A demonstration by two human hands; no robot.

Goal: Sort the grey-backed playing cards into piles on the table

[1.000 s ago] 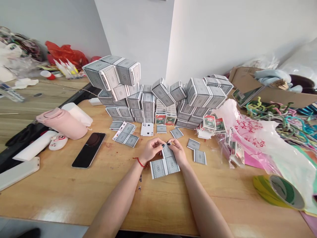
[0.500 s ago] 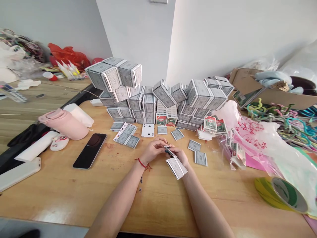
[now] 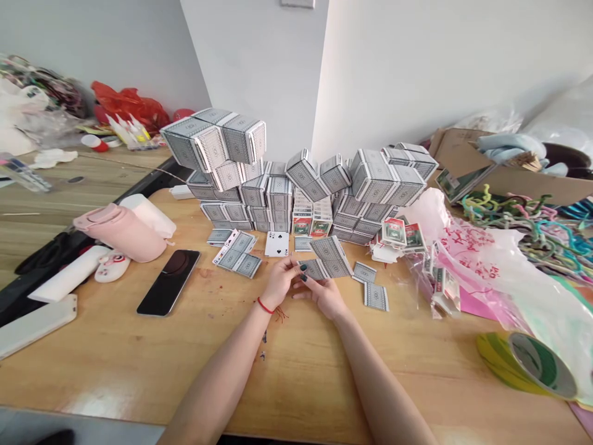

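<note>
My left hand [image 3: 280,284], with a red string bracelet at the wrist, pinches the left end of some joined playing cards [image 3: 331,257]. Their grey patterned backs face me, bent along a crease between two panels. Against the lower edge of these cards rests the thumb of my right hand [image 3: 325,298]; its other fingers curl beneath, partly hidden. Beyond my hands stand stacked blocks made of folded playing cards [image 3: 278,198]. A two of spades [image 3: 277,244] lies face up before them. Other joined cards [image 3: 237,254] lie to its left.
A phone [image 3: 168,282] and a pink bottle [image 3: 121,232] lie at the left. Card boxes [image 3: 393,231], plastic bags [image 3: 486,253] and yellow tape [image 3: 523,364] occupy the right side. Loose folded cards [image 3: 375,296] lie right of my hands.
The held cards have swung from hanging toward me over my right wrist to pointing up and away. My right hand has turned, its thumb now at their lower edge.
</note>
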